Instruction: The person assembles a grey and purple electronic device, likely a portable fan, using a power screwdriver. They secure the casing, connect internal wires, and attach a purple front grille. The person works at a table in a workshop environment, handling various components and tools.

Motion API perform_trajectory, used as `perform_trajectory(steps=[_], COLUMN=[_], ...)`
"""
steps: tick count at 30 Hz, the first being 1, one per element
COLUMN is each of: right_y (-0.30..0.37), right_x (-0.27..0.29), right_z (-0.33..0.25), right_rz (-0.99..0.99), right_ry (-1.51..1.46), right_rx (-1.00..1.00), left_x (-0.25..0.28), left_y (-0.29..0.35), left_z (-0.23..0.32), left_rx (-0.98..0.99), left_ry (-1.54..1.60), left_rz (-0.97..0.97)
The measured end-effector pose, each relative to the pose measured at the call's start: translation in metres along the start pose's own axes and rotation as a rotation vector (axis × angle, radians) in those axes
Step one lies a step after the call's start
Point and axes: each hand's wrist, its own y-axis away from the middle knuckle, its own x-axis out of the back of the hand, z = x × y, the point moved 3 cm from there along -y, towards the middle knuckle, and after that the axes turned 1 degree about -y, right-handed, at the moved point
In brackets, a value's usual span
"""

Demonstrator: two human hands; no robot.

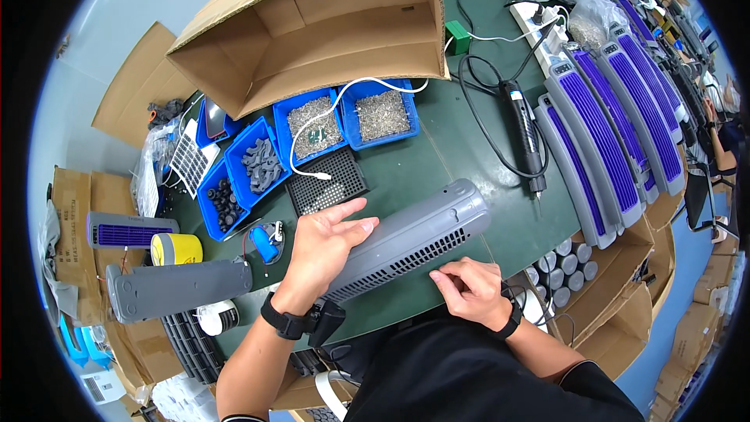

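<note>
A long grey plastic housing (422,227) with a row of vent slots lies slantwise on the green table in front of me. My left hand (322,248) rests against its left end, fingers stretched out and thumb over the top face. Just below the slotted edge is my right hand (473,291), its fingers curled and thumb pressed against them; whatever they hold, if anything, is too small to make out. A black perforated tray (351,173) with small metal pieces sits beyond the housing. To the right, a black electric screwdriver (522,121) points its bit toward me.
Blue bins hold screws (383,116), grey parts (263,166) and black knobs (224,205). An open cardboard box (344,23) stands behind them. A white cable (301,134) crosses the bins. Grey-and-purple panels (598,141) line the right; another grey housing (180,289) lies left.
</note>
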Motion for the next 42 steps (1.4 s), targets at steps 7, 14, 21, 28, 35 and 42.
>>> perform_trajectory(steps=[7,14,21,28,35,42], right_y=[-0.001,0.001,-0.003,-0.05,-0.086,-0.102], right_x=[0.0,-0.001,0.003,0.096,0.111,0.097], right_z=[0.001,0.001,-0.005,0.018,0.026,0.039], right_rz=[0.005,-0.002,-0.028,0.191,0.011,-0.067], right_ry=[0.001,0.003,-0.068,0.146,0.544,0.703], right_rx=[-0.008,-0.001,-0.04,-0.31,-0.196,-0.144], left_x=[0.0,0.027,0.065,0.056,0.062,0.067], left_y=[0.009,-0.009,-0.119,-0.139,-0.131,-0.115], left_z=[-0.006,0.041,0.063,0.058,0.053,0.056], left_rx=[-0.16,-0.251,-0.591,-0.593,-0.568,-0.618], left_ry=[-0.211,-0.511,-0.76,-0.88,-0.769,-0.72], left_rz=[0.0,0.2,0.268,0.266,0.318,0.414])
